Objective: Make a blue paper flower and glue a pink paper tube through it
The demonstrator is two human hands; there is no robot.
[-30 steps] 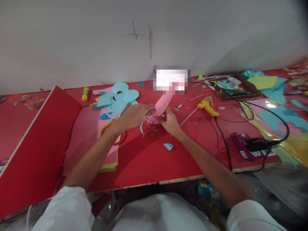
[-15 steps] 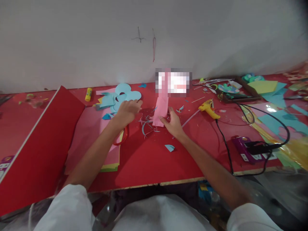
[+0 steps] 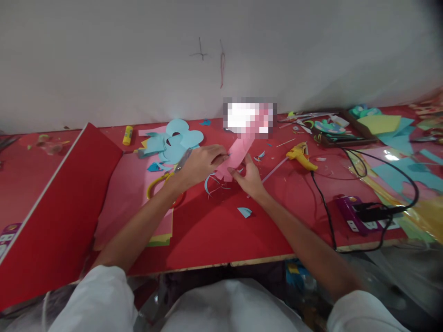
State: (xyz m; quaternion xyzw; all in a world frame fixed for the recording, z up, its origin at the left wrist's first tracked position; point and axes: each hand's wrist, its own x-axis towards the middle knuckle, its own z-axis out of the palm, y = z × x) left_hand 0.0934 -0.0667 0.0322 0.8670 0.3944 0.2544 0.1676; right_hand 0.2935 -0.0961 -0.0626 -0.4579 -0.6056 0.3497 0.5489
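A long pink paper strip (image 3: 240, 150) slants up and to the right, its lower end cut into a fringe. My right hand (image 3: 252, 179) grips it near the lower end between thumb and fingers. At the strip's left edge is my left hand (image 3: 205, 162), its fingers closed on the paper. Scissors with yellow and red handles (image 3: 152, 185) lie under my left wrist, on stacked coloured sheets (image 3: 121, 207). Light blue cut paper shapes (image 3: 178, 140) lie behind my left hand. Thin paper scraps (image 3: 207, 185) are scattered below the strip.
A yellow glue gun (image 3: 301, 157) and a purple power box (image 3: 353, 216) with black cables are on the right. Behind them stands a dark tray (image 3: 360, 131) with cut pieces. A glue stick (image 3: 128, 135) stands at the back left, and a red board (image 3: 58, 203) leans at the left.
My left hand has moved right to the pink strip and closed on it, uncovering the scissors' yellow handle. The strip's upper end has tilted to the right.
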